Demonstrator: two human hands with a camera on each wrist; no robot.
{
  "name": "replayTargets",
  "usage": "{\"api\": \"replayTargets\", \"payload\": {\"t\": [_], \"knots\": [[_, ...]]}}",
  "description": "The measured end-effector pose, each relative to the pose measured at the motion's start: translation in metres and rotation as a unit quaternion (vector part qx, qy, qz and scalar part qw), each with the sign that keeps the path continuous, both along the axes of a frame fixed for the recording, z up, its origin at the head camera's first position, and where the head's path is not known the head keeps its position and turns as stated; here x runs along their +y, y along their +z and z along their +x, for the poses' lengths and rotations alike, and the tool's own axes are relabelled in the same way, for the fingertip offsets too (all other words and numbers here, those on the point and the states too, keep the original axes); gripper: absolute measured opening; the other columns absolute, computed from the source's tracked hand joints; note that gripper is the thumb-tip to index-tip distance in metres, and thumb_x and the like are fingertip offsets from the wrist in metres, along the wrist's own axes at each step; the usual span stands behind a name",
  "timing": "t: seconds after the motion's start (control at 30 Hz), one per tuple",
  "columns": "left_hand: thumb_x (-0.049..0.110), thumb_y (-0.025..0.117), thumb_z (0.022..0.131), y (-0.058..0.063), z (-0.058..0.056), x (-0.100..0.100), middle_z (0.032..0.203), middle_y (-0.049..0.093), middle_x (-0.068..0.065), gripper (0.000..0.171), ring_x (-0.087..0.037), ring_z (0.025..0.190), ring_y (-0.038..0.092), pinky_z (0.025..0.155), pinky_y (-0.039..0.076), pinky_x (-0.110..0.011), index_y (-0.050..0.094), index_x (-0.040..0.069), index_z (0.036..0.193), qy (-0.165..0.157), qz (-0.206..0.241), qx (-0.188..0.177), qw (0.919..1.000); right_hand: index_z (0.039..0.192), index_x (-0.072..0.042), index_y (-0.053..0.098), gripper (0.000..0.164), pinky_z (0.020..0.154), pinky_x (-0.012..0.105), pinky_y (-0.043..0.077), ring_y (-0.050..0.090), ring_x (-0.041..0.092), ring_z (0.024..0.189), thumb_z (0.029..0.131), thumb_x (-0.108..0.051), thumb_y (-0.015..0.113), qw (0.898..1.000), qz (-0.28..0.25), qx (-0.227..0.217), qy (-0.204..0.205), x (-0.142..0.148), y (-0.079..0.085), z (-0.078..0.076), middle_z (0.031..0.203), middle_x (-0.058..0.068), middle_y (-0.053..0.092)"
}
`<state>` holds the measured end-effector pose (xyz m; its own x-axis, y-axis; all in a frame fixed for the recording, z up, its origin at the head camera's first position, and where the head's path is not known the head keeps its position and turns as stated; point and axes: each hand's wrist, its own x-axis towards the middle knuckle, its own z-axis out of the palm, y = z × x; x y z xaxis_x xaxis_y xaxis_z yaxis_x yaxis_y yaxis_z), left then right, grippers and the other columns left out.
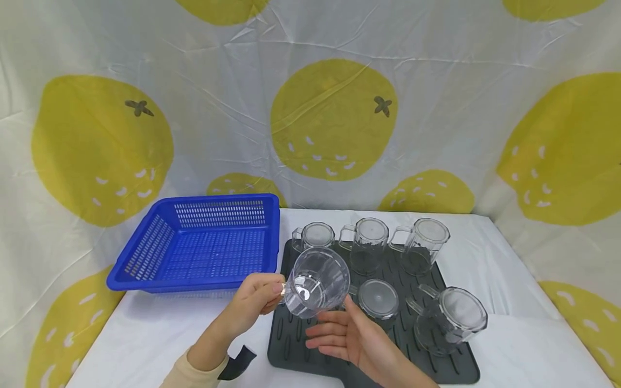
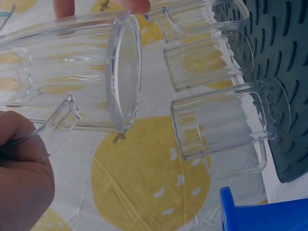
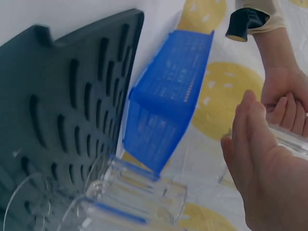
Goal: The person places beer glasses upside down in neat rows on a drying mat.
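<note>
A clear faceted mug [image 1: 322, 277] hangs tilted over the dark grey drying mat [image 1: 296, 347], its mouth towards the head camera. My left hand [image 1: 253, 302] grips it by the handle, fingers curled round, as the left wrist view also shows. Under its right side lies my right hand [image 1: 354, 337], palm towards the glass and fingers extended; fingertips appear at the mug's side in the left wrist view. Whether they press on it is unclear. Behind it, a mug [image 1: 318, 235] standing upside down on the mat is partly hidden.
More upside-down clear mugs stand on the mat: two at the back [image 1: 371, 245] [image 1: 424, 245], one in front [image 1: 378, 299], and one at right [image 1: 451, 318]. A blue plastic basket [image 1: 218, 253] sits at left on the white cloth. A lemon-print curtain [image 1: 436, 124] hangs behind.
</note>
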<state>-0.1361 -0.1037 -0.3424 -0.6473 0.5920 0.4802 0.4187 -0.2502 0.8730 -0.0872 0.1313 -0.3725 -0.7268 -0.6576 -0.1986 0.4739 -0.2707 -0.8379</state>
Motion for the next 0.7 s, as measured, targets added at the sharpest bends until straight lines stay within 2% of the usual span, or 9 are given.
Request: {"api": "replayTargets", "payload": {"t": [0.27,0.5,0.57,0.7], "knots": [[-0.004,0.037,0.092,-0.003,-0.001,-0.001,0.051,0.025,-0.005,0.031,-0.016,0.041,0.02,0.034,0.016,-0.023,0.034,0.008,0.063,-0.038,0.009,0.045,0.9982,0.139,0.007,0.022,0.072,0.091,0.038,0.044,0.055,0.035,0.108,0.098,-0.052,0.016,0.994,-0.085,-0.067,0.006,-0.011,-0.002,-0.012,0.116,0.025,0.057],[-0.008,0.04,0.09,-0.003,0.0,-0.003,0.052,0.026,-0.004,0.033,-0.015,0.043,0.023,0.037,0.018,-0.023,0.034,0.009,0.063,-0.051,-0.008,0.076,0.9958,0.139,0.006,0.024,0.069,0.091,0.036,0.043,0.057,0.034,0.107,0.098,-0.05,0.021,0.986,-0.149,-0.073,0.018,-0.013,0.001,-0.019,0.117,0.022,0.056],[-0.007,0.042,0.09,-0.003,-0.001,-0.003,0.052,0.025,-0.003,0.034,-0.014,0.043,0.022,0.036,0.018,-0.023,0.033,0.009,0.062,-0.049,-0.01,0.098,0.994,0.139,0.005,0.025,0.068,0.091,0.037,0.043,0.057,0.033,0.106,0.098,-0.05,0.022,0.986,-0.151,-0.065,0.021,-0.014,0.003,-0.02,0.117,0.02,0.056],[-0.004,0.044,0.089,-0.004,-0.004,-0.004,0.051,0.024,-0.001,0.035,-0.009,0.043,0.022,0.035,0.017,-0.019,0.03,0.011,0.06,-0.021,-0.004,0.172,0.9849,0.139,0.003,0.023,0.071,0.091,0.04,0.043,0.056,0.032,0.108,0.096,-0.054,0.024,0.988,-0.136,-0.069,0.019,-0.019,0.009,-0.024,0.12,0.016,0.055]]}}
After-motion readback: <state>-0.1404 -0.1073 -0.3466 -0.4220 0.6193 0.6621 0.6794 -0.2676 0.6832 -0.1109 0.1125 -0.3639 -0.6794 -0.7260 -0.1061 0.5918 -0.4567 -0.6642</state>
